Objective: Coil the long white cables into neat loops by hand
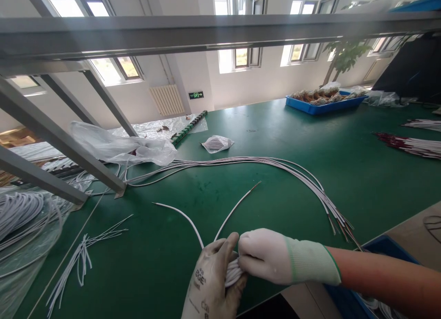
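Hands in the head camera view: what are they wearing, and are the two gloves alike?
Not quite alike. The left hand wears a greyish, soiled-looking knit glove with dark printed lettering on its back. The right hand wears a cleaner white knit glove with a pale green cuff. Beyond that cuff the right forearm is bare; no sleeve shows.

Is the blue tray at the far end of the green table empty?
No, the blue tray on the green table holds a heap of brownish bundled parts.
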Demonstrator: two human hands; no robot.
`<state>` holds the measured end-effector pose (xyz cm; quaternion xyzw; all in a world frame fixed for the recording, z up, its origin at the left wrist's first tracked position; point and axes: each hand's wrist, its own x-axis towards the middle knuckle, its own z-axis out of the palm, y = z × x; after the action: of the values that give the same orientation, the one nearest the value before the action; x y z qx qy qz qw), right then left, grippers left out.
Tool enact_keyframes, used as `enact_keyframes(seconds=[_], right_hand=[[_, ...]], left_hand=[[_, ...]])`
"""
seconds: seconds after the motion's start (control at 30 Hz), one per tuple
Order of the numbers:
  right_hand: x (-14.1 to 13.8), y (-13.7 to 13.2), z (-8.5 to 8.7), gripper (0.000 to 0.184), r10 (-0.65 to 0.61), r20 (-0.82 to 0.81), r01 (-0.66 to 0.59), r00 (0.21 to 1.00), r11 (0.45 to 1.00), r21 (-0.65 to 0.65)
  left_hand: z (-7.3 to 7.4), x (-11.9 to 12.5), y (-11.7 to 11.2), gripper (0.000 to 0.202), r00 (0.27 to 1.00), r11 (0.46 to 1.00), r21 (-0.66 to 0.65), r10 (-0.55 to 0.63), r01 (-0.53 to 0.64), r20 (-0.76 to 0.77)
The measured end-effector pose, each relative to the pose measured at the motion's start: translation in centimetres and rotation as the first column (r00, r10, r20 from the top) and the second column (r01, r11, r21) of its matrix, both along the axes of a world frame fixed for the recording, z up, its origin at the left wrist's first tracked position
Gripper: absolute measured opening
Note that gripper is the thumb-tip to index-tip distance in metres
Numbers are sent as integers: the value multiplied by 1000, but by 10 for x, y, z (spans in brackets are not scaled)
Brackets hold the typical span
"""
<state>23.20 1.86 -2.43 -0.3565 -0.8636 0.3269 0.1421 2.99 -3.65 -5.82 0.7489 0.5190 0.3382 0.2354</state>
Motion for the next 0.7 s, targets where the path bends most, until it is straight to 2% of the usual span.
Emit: enact_keyframes(seconds=[0.13,0.2,0.27,0.33,0.4,0.5,0.57,0.63,0.67,0.7], right_hand=[[-8,-3,-19,28,-132,-155,162,979,966,200],[-11,-4,-25,26,-161,-216,213,963,946,245],[-14,-5,-28,25,-218,-234,270,948,937,221],[-17,-5,-31,27,-356,-211,371,910,928,34],[-21,-3,-36,32,-492,-145,457,859,862,-220],[-24,0,-39,39,-535,-92,440,840,769,-463],[-22,3,-36,44,-515,-90,382,853,732,-564],[-13,7,-30,57,-514,-103,334,851,683,-649],[-8,10,-26,62,-533,-124,337,837,680,-651],[-1,12,-22,63,-553,-151,362,820,704,-611]], left_hand=[[-2,-1,2,49,992,991,-42,124,-125,-26],[-2,0,5,37,985,989,1,144,-145,-95],[-1,3,7,30,974,989,74,138,-127,-178],[-1,8,11,29,950,983,179,101,-48,-297],[0,14,15,29,892,961,273,86,43,-444],[1,18,21,31,830,928,343,76,144,-553],[0,15,23,30,856,917,365,57,158,-514],[-3,8,23,26,907,918,378,51,122,-418],[-5,4,23,23,930,923,373,55,92,-364],[-7,0,22,22,949,935,351,67,48,-309]])
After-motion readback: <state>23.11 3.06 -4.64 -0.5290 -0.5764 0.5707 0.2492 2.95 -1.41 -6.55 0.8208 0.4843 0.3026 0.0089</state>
